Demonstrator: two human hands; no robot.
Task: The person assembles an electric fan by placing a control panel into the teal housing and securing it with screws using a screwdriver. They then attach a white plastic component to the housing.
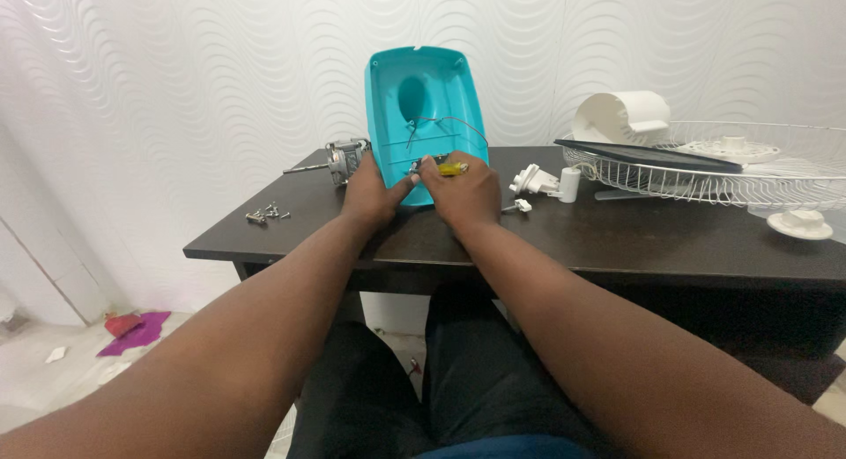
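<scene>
A turquoise plastic fan housing (436, 98) stands tilted on the dark table (617, 239), its hollow inside facing me, with thin wires hanging in it. My left hand (374, 190) grips the housing's lower left edge. My right hand (463, 190) holds a yellow-handled screwdriver (451, 168) against the housing's lower part, near a small dark part by my left thumb.
A fan motor with a shaft (339, 159) lies behind my left hand. Several loose screws (264, 214) lie at the table's left end. White plastic parts (546, 181), a wire fan guard (723, 164), a white cylinder (621, 115) and a white cap (799, 223) are at the right.
</scene>
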